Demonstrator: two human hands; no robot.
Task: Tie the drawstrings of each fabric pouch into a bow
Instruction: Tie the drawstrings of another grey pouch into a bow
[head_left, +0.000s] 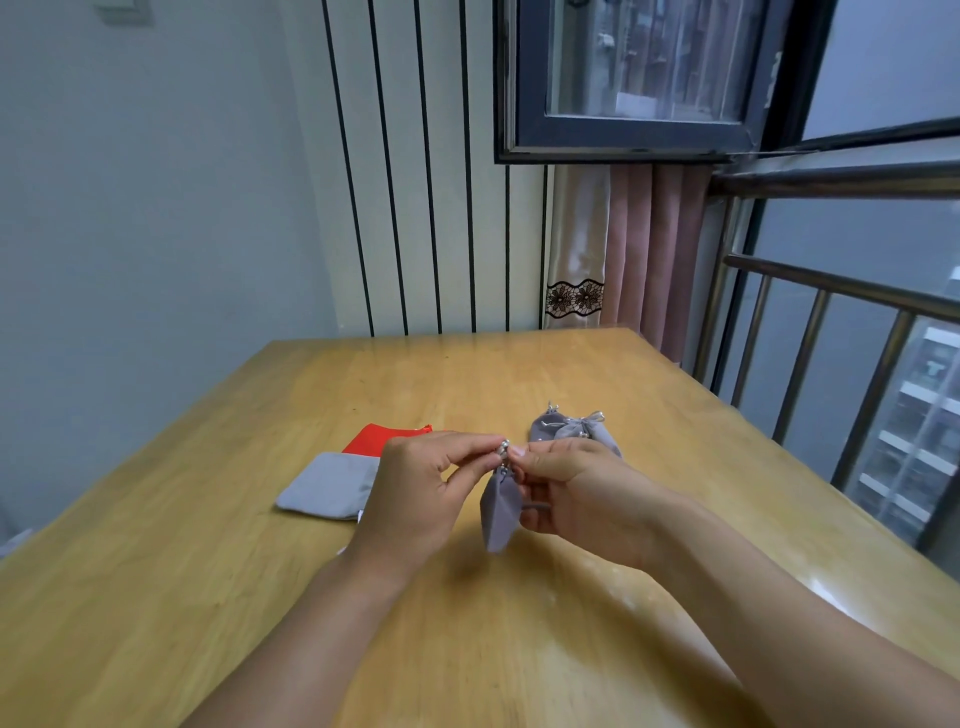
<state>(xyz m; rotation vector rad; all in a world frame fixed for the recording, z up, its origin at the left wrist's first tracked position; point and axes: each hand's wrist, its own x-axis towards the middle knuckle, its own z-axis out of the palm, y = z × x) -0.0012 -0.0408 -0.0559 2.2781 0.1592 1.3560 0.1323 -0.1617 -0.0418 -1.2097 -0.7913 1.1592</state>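
Note:
A small grey pouch (500, 512) hangs in the air above the wooden table (519, 623), held by its drawstrings (504, 448) at the top. My left hand (421, 493) pinches the strings from the left with thumb and forefinger. My right hand (576, 488) pinches them from the right, its fingertips meeting the left hand's. Behind my right hand lie grey pouches (571, 431) with silvery strings tied in a bow. To the left, a flat grey pouch (327, 486) lies partly over a red pouch (384, 439), both partly hidden by my left hand.
The table's far edge meets a striped wall (415, 208). A window frame (623, 130) and pink curtain (654, 260) stand behind it. A metal railing (831, 332) runs along the table's right side.

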